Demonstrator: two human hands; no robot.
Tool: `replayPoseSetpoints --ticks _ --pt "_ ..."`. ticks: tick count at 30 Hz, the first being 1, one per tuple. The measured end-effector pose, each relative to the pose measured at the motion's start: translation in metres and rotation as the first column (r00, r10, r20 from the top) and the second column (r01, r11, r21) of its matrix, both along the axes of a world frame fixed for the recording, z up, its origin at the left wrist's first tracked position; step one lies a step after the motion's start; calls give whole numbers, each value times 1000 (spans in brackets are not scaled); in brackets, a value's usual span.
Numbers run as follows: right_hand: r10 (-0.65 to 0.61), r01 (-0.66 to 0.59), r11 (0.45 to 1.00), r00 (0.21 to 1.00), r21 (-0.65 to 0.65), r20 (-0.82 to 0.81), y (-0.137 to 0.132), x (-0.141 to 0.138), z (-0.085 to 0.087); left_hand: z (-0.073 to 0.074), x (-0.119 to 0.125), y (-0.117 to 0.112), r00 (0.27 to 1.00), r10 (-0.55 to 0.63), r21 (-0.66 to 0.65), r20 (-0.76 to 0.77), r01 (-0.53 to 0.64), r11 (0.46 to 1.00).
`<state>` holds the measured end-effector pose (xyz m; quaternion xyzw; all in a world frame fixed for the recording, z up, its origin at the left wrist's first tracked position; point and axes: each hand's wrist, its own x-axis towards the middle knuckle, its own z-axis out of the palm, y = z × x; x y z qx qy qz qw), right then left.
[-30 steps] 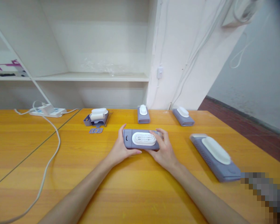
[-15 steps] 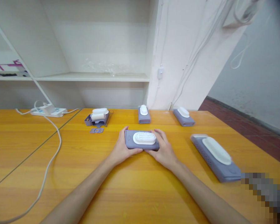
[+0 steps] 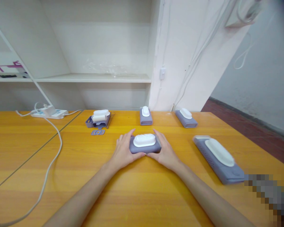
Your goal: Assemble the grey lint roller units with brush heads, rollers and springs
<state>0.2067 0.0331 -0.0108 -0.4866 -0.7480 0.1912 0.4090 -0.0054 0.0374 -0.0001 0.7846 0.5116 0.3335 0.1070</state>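
Note:
In the middle of the table I have a grey-purple case (image 3: pixel 142 150) with a white oval bristle brush (image 3: pixel 144 140) on its top. My left hand (image 3: pixel 123 149) is closed round the case's left end, thumb along the near side. Round the right end, my right hand (image 3: pixel 166 150) grips it in the same way. The thumbs almost meet at the near lower edge. My fingers and palms hide both ends of the case. Whether its underside touches the table I cannot tell.
Similar cases stand at the back middle (image 3: pixel 146 119), back right (image 3: pixel 186 119) and near right (image 3: pixel 217 162). Back left lies an opened case (image 3: pixel 101 121) beside a flat grey part (image 3: pixel 97 132). A power strip (image 3: pixel 49 113) and white cable (image 3: pixel 52 162) occupy the table's left.
The case has tipped flatter, so its near side shows more and its top less. It sits slightly lower in view. My left fingers have shifted along its left end.

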Motion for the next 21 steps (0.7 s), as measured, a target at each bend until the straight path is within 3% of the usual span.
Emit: replayPoseSetpoints --ticks 5,8,11,17,21 --pt "-15 16 998 1000 66 -6 -3 -1 3 22 2 -12 953 10 87 -304 18 996" --pt "-83 88 993 995 75 -62 -1 -1 1 30 2 -20 911 -72 -26 -406 67 997" --pt "-138 141 990 979 10 -153 3 1 -3 31 3 -25 895 -145 -95 -421 116 989" --pt "4 -25 996 972 -84 -235 5 2 -5 33 6 -26 911 -181 103 -371 234 967" --pt "39 -67 992 970 -110 -240 3 3 -5 40 15 -25 921 -210 146 -327 269 952"
